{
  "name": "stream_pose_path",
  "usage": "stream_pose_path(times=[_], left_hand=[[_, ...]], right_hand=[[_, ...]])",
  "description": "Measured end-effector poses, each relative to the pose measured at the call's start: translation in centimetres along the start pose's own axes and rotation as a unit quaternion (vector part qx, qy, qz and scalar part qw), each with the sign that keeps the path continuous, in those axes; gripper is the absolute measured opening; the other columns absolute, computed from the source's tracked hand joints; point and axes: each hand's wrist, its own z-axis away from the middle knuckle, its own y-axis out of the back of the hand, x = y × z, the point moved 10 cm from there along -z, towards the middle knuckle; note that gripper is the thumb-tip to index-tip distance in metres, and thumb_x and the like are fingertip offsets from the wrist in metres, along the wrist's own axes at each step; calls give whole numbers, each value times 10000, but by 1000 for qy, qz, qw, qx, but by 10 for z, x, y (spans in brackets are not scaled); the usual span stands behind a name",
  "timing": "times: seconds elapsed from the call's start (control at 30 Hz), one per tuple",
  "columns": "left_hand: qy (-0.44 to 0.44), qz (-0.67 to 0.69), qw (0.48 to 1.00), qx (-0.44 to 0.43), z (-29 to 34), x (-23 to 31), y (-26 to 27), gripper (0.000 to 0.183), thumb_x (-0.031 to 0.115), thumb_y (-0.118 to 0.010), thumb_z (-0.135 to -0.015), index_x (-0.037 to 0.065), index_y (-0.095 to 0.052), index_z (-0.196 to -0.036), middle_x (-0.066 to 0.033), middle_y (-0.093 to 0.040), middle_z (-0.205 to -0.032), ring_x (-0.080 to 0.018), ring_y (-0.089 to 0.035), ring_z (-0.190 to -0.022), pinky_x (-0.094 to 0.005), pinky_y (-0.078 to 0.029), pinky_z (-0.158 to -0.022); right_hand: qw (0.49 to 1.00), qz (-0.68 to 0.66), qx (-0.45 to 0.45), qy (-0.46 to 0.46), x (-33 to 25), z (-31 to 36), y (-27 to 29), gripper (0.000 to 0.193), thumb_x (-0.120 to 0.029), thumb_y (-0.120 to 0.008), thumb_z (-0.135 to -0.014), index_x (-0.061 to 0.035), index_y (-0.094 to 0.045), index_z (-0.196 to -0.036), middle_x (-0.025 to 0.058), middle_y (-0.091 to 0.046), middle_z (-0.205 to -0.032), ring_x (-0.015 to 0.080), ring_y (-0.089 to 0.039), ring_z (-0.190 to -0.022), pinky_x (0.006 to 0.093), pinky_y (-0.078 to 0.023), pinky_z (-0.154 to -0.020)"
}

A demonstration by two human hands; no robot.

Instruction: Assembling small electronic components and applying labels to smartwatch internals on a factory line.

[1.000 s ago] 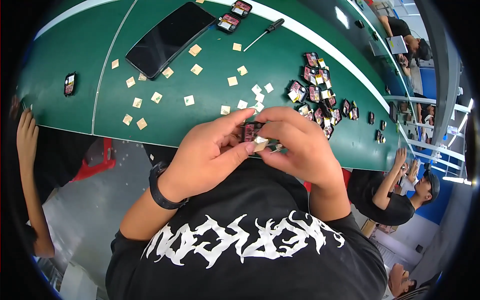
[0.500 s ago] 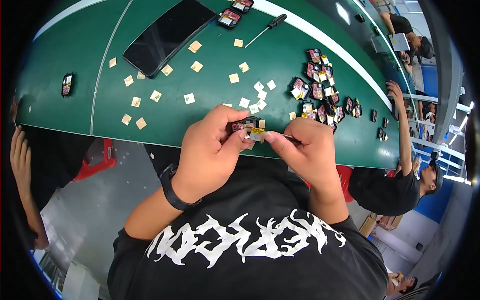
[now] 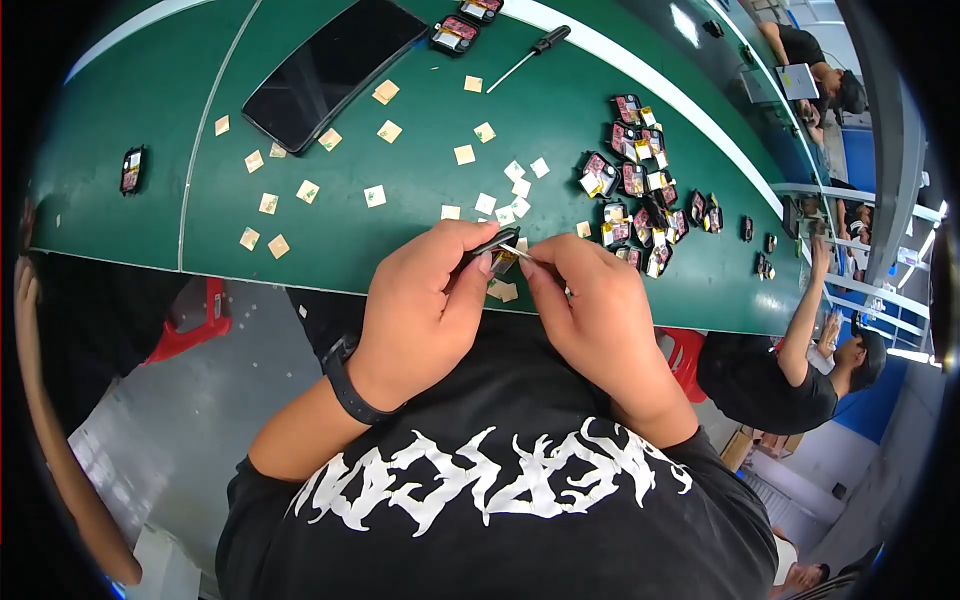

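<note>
My left hand (image 3: 430,290) is closed around a small black electronic housing (image 3: 492,243), pinched between thumb and fingers near the table's front edge. A small part with yellow tape (image 3: 504,262) shows at the housing's lower side, mostly covered by my fingers. Facing it from the right, my right hand (image 3: 585,290) pinches a thin, pale rod-like tool (image 3: 517,251). Its tip reaches the housing's edge; my fingers hide the rest, so its kind is unclear. Several square adhesive pads (image 3: 502,290) lie just below the housing.
A large black phone-like slab (image 3: 335,72) lies at the far left of the green table (image 3: 330,245), with a screwdriver (image 3: 530,58) farther right. Open black housings with batteries (image 3: 632,180) cluster on the right. Loose square pads (image 3: 375,196) are scattered around. Co-workers sit on both sides.
My right hand has turned and moved slightly left, bringing the thin tool's tip onto the housing. The housing has tilted in my left hand, and the silvery battery is now less visible.
</note>
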Motion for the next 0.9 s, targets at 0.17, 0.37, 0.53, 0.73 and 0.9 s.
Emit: stream_pose_path(times=[0.17, 0.37, 0.53, 0.73, 0.9], left_hand=[[13, 23, 1000, 14, 1, -1, 3, 217, -11, -551, -1032, -67, -586, -1238, -113, -709, -1053, -142, -715, -911, -280, -604, -812], [106, 192, 976, -9, -1, -14, 2, 233, -7, -513, -1042, -61, -555, -1265, -129, -691, -1090, -177, -725, -934, -291, -621, -810], [191, 318, 928, -25, -2, -16, -1, 208, -36, -486, -1028, -74, -547, -1224, -144, -689, -1068, -171, -718, -940, -280, -612, -819], [165, 301, 939, 9, 1, -21, 1, 198, -42, -505, -1021, -77, -529, -1214, -132, -669, -1070, -160, -711, -931, -294, -619, -832], [148, 278, 949, -3, -5, -19, 2, 173, -46, -532, -1009, -76, -516, -1179, -140, -656, -1091, -164, -712, -934, -296, -623, -836]], right_hand=[[999, -18, 14, -23, 3, 2, -5, 69, -34, -683, -914, -6, -628, -945, 167, -655, -770, 387, -659, -684, 448, -513, -589], [995, -88, -2, -40, 8, 2, -5, 77, -22, -709, -912, 5, -653, -957, 125, -676, -768, 239, -654, -658, 348, -497, -583], [924, -342, -33, -166, 41, 12, -23, 159, -52, -748, -899, -3, -668, -1027, 96, -679, -772, 160, -627, -597, 300, -482, -561], [993, -107, -5, 58, -11, -6, 0, 305, -86, -833, -810, -43, -706, -1084, 103, -686, -926, 231, -669, -679, 325, -523, -593], [990, -97, 18, 105, -6, -6, 0, 236, -66, -785, -853, -32, -714, -1076, 118, -696, -917, 284, -677, -701, 364, -544, -621]])
